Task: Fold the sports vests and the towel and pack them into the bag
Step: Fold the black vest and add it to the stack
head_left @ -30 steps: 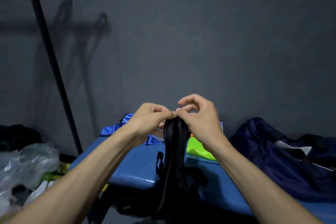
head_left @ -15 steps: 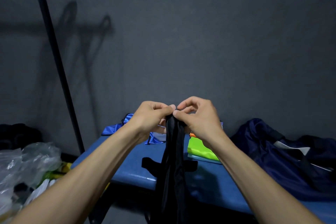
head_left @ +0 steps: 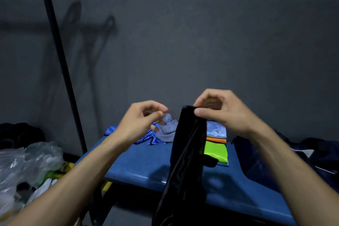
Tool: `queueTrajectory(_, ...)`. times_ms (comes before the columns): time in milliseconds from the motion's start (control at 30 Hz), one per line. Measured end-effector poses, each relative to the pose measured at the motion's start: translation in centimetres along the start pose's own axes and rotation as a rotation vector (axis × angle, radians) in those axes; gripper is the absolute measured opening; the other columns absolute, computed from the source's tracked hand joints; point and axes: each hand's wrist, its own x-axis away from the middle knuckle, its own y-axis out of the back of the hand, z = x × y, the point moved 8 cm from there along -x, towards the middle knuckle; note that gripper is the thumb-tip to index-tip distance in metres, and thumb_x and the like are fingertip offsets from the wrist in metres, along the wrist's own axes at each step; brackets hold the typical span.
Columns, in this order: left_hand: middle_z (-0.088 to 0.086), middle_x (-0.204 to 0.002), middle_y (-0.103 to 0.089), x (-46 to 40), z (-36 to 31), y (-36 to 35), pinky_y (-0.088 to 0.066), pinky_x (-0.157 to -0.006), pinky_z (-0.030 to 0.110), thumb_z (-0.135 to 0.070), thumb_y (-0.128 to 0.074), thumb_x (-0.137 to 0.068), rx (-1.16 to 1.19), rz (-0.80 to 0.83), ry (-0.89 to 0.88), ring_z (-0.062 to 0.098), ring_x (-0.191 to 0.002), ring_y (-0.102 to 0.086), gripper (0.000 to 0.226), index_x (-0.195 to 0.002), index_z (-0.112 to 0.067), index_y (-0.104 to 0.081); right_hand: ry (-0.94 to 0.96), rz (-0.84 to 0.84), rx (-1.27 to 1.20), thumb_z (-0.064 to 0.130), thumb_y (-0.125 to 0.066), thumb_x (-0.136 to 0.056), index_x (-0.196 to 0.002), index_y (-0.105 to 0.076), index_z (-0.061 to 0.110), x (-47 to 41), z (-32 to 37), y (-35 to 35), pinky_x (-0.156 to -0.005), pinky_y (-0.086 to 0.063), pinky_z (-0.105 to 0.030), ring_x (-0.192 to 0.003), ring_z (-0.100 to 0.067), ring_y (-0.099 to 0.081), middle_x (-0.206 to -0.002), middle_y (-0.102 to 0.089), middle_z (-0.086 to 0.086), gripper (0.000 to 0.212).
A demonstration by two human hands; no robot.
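A black sports vest (head_left: 187, 152) hangs bunched in front of me over the blue bench (head_left: 146, 167). My right hand (head_left: 223, 110) pinches its top edge between thumb and fingers. My left hand (head_left: 141, 121) hovers just left of the vest with curled fingers and holds nothing. On the bench lie a crumpled blue vest (head_left: 146, 137) with a grey towel (head_left: 167, 130) on it. A folded stack (head_left: 216, 145) of light blue, orange and green vests lies behind the black one. The dark navy bag (head_left: 275, 161) sits open at the bench's right end.
A black pole (head_left: 60, 64) leans against the grey wall on the left. Clear plastic bags (head_left: 31, 163) and dark clutter (head_left: 18, 134) fill the floor at lower left. The bench's front edge runs diagonally toward the lower right.
My left hand has let go of the black vest's top and moved left. My right hand has carried the vest to the right and a little higher.
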Motion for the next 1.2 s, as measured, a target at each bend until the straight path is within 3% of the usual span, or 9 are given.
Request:
queueTrajectory(100,-0.005,-0.091,-0.072,0.6,-1.3,1.2,-0.054,-0.076,0.031,-0.015,-0.069,-0.083,-0.175,-0.027,-0.275,0.01,-0.085,-0.067,0.015,-0.094,-0.024,-0.073,0.026,0.21,-0.099,0.002,-0.073,-0.085,-0.094,-0.066,0.0,0.4,1.2,1.7,-0.08,-0.052,-0.023,-0.084,-0.016,-0.065,-0.087,-0.07,-0.007,0.011)
queueTrajectory(233,-0.007,-0.109,-0.066,2.3,-3.6,-1.3,-0.053,-0.091,0.039,-0.02,-0.081,-0.085,-0.305,0.091,-0.439,0.02,-0.107,-0.065,0.029,-0.109,-0.026,-0.067,0.056,0.291,-0.03,0.002,-0.073,-0.086,-0.095,-0.066,-0.001,-0.5,2.6,2.7,-0.08,-0.051,-0.022,-0.084,-0.014,-0.065,-0.087,-0.069,-0.004,0.011)
queueTrajectory(433,-0.005,-0.096,-0.071,2.9,-2.2,-4.8,-0.054,-0.083,0.043,-0.025,-0.078,-0.09,-0.203,0.286,-0.337,0.01,-0.093,-0.067,0.019,-0.106,-0.021,-0.068,0.066,0.299,-0.005,0.004,-0.074,-0.087,-0.097,-0.068,0.0,-0.9,2.4,2.2,-0.083,-0.054,-0.027,-0.088,-0.02,-0.068,-0.092,-0.072,-0.012,0.012)
queueTrajectory(533,0.022,-0.095,-0.063,2.9,-0.7,-5.9,-0.051,-0.082,0.059,-0.039,-0.07,-0.095,-0.199,0.448,-0.257,0.029,-0.084,-0.06,0.035,-0.102,-0.005,-0.066,0.062,0.25,0.034,0.006,-0.075,-0.087,-0.097,-0.069,0.001,-1.1,1.5,2.4,-0.088,-0.055,-0.03,-0.09,-0.022,-0.069,-0.095,-0.073,-0.016,0.012)
queueTrajectory(667,0.02,-0.09,-0.061,2.4,0.1,-4.6,-0.051,-0.081,0.056,-0.055,-0.057,-0.097,-0.427,0.576,-0.197,0.035,-0.082,-0.058,0.045,-0.094,-0.012,-0.066,0.043,0.176,0.036,0.003,-0.074,-0.089,-0.099,-0.068,0.0,-0.7,-0.3,3.3,-0.094,-0.054,-0.036,-0.095,-0.025,-0.07,-0.1,-0.072,-0.02,0.012)
queueTrajectory(800,-0.006,-0.066,-0.055,1.3,-3.3,-2.5,-0.035,-0.059,0.033,-0.051,-0.065,-0.093,-1.007,0.417,-0.45,0.017,-0.061,-0.05,0.042,-0.075,-0.017,-0.05,0.026,0.118,-0.011,0.001,-0.074,-0.088,-0.1,-0.067,-0.001,-0.2,-2.5,3.4,-0.093,-0.055,-0.038,-0.092,-0.026,-0.069,-0.098,-0.07,-0.023,0.014)
queueTrajectory(933,-0.011,-0.06,-0.055,0.3,-8.5,-1.5,-0.027,-0.065,0.029,-0.066,-0.07,-0.077,-1.237,0.22,-0.734,0.013,-0.065,-0.052,0.045,-0.074,-0.024,-0.056,-0.006,0.031,-0.116,-0.002,-0.074,-0.086,-0.1,-0.066,0.002,0.6,-5.1,2.8,-0.082,-0.055,-0.023,-0.088,-0.016,-0.065,-0.091,-0.069,-0.008,0.017)
queueTrajectory(1100,-0.002,-0.058,-0.047,-0.6,-6.2,-2.5,-0.036,-0.057,0.034,-0.061,-0.07,-0.087,-1.113,0.697,-0.338,0.014,-0.055,-0.038,0.051,-0.071,-0.016,-0.051,-0.025,-0.063,-0.243,-0.008,-0.07,-0.087,-0.101,-0.064,0.005,1.3,-6.9,2.6,-0.083,-0.052,-0.017,-0.088,-0.007,-0.063,-0.092,-0.066,0.002,0.02)
queueTrajectory(1200,-0.001,-0.059,-0.041,1.0,-6.5,-3.1,-0.031,-0.053,0.026,-0.046,-0.07,-0.093,-0.968,0.857,-0.308,0.014,-0.055,-0.033,0.04,-0.073,-0.015,-0.055,-0.027,-0.098,-0.295,-0.008,-0.066,-0.09,-0.103,-0.063,0.007,1.1,-7.0,2.9,-0.083,-0.051,-0.016,-0.088,-0.006,-0.062,-0.093,-0.067,0.003,0.02)
